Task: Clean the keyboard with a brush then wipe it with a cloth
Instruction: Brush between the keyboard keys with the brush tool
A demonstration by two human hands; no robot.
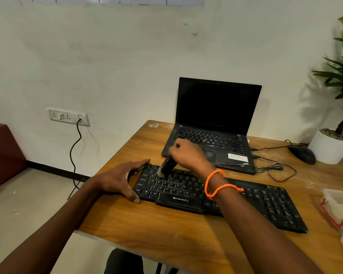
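A black Zebronics keyboard (265, 202) lies across the wooden table (166, 230). My right hand (188, 153) grips a dark brush (166, 167), its pale bristles touching the keys at the keyboard's upper left. An orange cord bracelet circles my right wrist. My left hand (121, 180) holds the keyboard's left end, thumb at the front corner and fingers stretched along the back corner. No cloth shows clearly.
An open black laptop (216, 119) stands behind the keyboard, cables trailing from its right side. A black mouse (302, 154) and a white plant pot (329, 147) sit at the back right. A clear plastic box with a red clip (339, 210) is at the right edge. A wall socket (67, 116) is on the left.
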